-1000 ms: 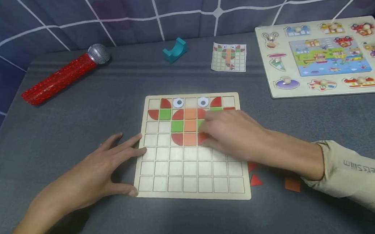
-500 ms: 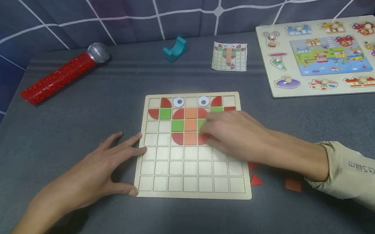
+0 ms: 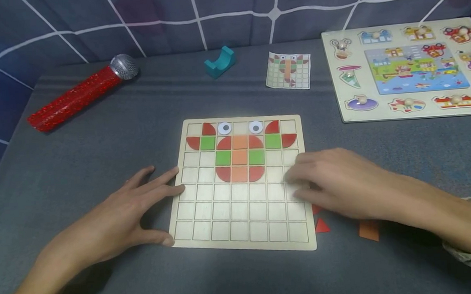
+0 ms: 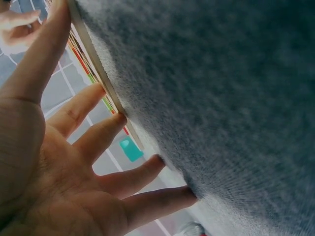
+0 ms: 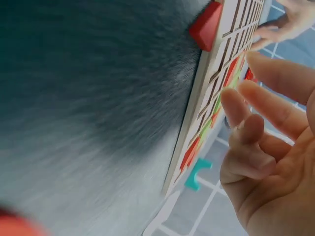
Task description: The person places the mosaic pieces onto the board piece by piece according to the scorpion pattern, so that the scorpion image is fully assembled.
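A wooden grid board [image 3: 240, 214] lies flat before me. Red quarter-rounds [image 3: 256, 173], green squares [image 3: 256, 157], orange squares [image 3: 239, 174] and two white eye pieces [image 3: 224, 128] fill some of its upper cells. My left hand [image 3: 117, 214] spreads along the board's left edge, with thumb and fingertips touching it. Over the right edge of the board is my right hand [image 3: 336, 183], slightly blurred. In the right wrist view its fingers [image 5: 280, 108] are loosely bent with nothing between them. A red triangle [image 3: 322, 225] and an orange square [image 3: 369, 230] lie beside the board, near that hand.
At the back left lies a red glittery microphone [image 3: 82, 95]. A teal arch block [image 3: 220, 63] and a small printed pattern card [image 3: 287, 71] are behind the board. A knobbed picture puzzle [image 3: 415, 73] takes up the back right.
My right hand has left the green square and quarter-round at the figure's right side and moved right, uncovering those cells. The left hand stays in place.
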{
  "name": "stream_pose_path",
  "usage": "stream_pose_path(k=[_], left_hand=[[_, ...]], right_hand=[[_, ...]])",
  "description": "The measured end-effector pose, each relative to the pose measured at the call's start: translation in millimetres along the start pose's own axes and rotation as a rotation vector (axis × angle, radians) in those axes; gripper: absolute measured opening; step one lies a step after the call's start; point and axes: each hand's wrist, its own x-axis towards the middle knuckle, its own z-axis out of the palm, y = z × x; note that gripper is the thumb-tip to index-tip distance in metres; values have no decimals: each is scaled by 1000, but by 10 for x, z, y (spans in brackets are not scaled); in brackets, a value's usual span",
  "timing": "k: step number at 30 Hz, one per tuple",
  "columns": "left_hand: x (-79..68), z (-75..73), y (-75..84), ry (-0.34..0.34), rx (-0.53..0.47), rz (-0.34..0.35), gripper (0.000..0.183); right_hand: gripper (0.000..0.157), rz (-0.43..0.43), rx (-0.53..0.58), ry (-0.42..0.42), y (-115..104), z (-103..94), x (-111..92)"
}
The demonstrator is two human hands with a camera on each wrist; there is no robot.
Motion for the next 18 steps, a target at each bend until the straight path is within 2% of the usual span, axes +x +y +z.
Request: stream_pose_path(k=[3, 11, 18], left_hand=[[5, -4, 7, -4, -8, -5, 91], [8, -14, 9, -12, -22, -13, 91], [18, -22, 17, -28, -35, -32, 93]], right_hand=[[25, 21, -17, 15, 85, -15, -191], [43, 163, -122, -29, 408, -52, -671], [55, 325, -200, -145, 666, -16, -906]])
